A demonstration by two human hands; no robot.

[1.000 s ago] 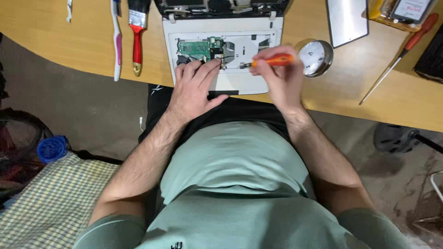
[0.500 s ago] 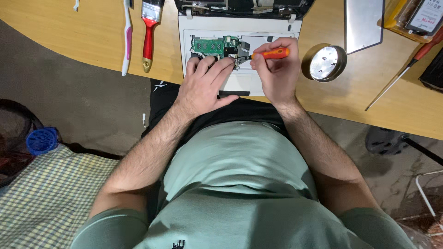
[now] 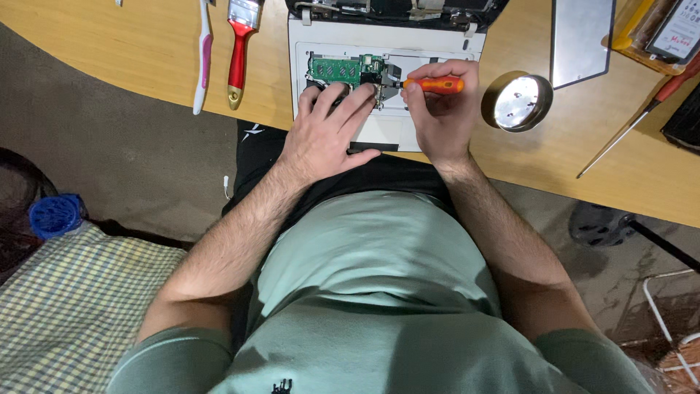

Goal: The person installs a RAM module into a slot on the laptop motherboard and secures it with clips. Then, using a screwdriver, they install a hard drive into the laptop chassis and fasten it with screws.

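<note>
Orange screwdriver [image 3: 432, 85] gripped in right hand [image 3: 437, 117] (tip over green board [image 3: 343, 71]), left hand [image 3: 328, 135] beside.

The left hand [image 3: 327, 135] is laid flat with the fingers spread forward. The right hand [image 3: 437, 109] is closed in a grip, and both forearms are stretched forward.

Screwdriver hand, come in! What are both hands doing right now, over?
Right hand gripping orange screwdriver, tip at green circuit board. Left hand flat on opened white laptop. Round metal tin beside, clear of work.
</note>
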